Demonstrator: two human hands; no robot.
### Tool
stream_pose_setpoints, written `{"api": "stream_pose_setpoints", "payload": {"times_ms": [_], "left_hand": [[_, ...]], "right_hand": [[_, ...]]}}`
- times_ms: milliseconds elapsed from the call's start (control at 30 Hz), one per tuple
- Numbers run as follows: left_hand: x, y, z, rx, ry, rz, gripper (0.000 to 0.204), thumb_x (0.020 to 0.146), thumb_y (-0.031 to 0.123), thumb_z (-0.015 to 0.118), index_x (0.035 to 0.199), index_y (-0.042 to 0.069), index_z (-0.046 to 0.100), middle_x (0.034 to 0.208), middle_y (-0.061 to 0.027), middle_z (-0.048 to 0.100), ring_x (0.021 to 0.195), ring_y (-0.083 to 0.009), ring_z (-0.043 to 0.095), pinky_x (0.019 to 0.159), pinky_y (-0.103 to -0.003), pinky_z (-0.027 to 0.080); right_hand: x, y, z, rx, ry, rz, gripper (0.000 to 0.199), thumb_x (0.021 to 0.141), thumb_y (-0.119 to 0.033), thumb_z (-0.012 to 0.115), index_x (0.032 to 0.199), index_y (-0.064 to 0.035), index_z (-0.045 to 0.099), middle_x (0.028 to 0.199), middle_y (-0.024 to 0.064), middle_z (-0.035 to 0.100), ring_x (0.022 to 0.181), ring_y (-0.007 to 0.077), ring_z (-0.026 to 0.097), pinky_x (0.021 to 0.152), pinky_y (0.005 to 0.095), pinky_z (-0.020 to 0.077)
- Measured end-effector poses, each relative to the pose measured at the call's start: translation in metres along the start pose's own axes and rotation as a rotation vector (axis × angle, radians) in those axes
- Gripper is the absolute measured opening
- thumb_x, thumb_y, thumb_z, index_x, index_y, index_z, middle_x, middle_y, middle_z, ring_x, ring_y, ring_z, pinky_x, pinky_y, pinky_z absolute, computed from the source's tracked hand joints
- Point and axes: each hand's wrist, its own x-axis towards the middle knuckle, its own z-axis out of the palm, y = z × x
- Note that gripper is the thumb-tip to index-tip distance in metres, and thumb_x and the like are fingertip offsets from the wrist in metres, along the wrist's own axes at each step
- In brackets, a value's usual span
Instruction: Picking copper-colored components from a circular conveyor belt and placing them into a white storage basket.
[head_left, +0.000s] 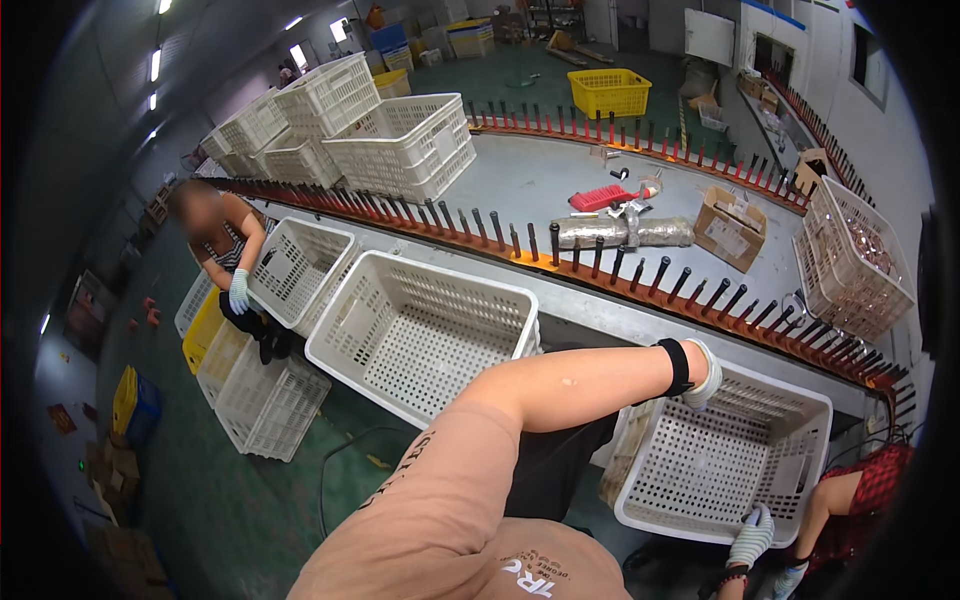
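The left hand (703, 375), in a white glove with a black band at the wrist, rests on the far rim of a big white plastic crate full of small holes (640, 470). The right hand (752, 535), also in a white glove, is on the near rim of the same crate. I cannot tell how tight either grip is, because the fingers are hidden by the rim and the gloves.

The crate could slip and drop to the green floor (250, 500). It seems to hang at the edge of the long grey tabletop (540, 185), so little holds it up there. Smooth gloves on smooth plastic could let it slide. It could also bump the row of black pegs on the orange rail (700, 300) just behind the left hand and get stuck. A second person in a red checked sleeve (880, 480) is right beside the near corner, so a swing of the crate could hit that arm.

The crate looks empty. It has straight walls, a thick rim and a flat bottom, all dotted with holes. It looks clean and not broken. It lies at the near edge of the tabletop, to the right of another empty white crate (420, 335).
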Motion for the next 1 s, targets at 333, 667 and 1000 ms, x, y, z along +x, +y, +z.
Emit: {"api": "stream_pose_setpoints", "payload": {"times_ms": [333, 667, 1000], "left_hand": [[0.018, -0.001, 0.009, 0.041, 0.018, 0.062, 0.043, 0.091, 0.029, 0.064, 0.126, 0.005, 0.072, 0.132, -0.0153, 0.069, 0.118, -0.0328, 0.067, 0.094, -0.046, 0.052], [0.015, 0.009, -0.003, 0.025, -0.003, 0.067, 0.042, 0.09, 0.024, 0.062, 0.126, 0.005, 0.072, 0.132, -0.0161, 0.069, 0.118, -0.0326, 0.067, 0.095, -0.047, 0.053], [0.034, 0.009, 0.006, 0.038, 0.086, 0.105, 0.035, 0.086, 0.026, 0.065, 0.108, 0.002, 0.077, 0.107, -0.0195, 0.075, 0.097, -0.0354, 0.072, 0.083, -0.045, 0.056]], "right_hand": [[-0.001, -0.008, -0.007, -0.01, -0.019, 0.048, 0.027, 0.101, -0.019, 0.055, 0.112, -0.0023, 0.074, 0.106, 0.0187, 0.073, 0.098, 0.0342, 0.066, 0.092, 0.043, 0.05], [-0.001, 0.011, 0.006, 0.071, 0.044, 0.027, 0.025, 0.102, -0.017, 0.055, 0.11, -0.0032, 0.074, 0.091, 0.0138, 0.07, 0.083, 0.0265, 0.063, 0.081, 0.0402, 0.0502], [0.005, 0.005, 0.005, 0.069, -0.013, 0.083, 0.023, 0.099, -0.014, 0.056, 0.11, -0.0059, 0.075, 0.093, 0.0145, 0.072, 0.088, 0.0295, 0.065, 0.084, 0.0424, 0.0509]]}}
